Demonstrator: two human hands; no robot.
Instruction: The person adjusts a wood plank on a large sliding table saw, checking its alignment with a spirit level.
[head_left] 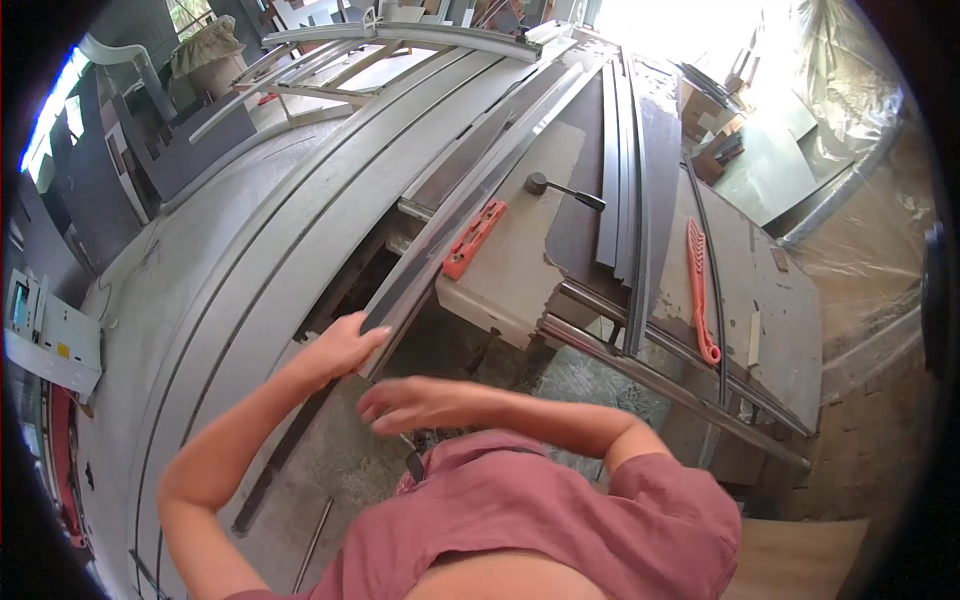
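Note:
My left hand (345, 343) grips the near end of a long dark strip (470, 190), which runs away up and to the right over the edge of a workbench (520, 270). Just below that end, my right hand (405, 403) hovers with its fingers loosely spread and slightly blurred. It holds nothing and touches nothing that I can see. Both forearms cross in front of my pink shirt at the bottom of the view.
An orange flat tool (475, 238), a dark mallet (560, 187) and an orange saw-like tool (698, 290) lie on the bench. Large curved grey panels (250, 260) sweep along the left. A white box (50, 340) stands far left, plastic sheeting (850, 200) on the right.

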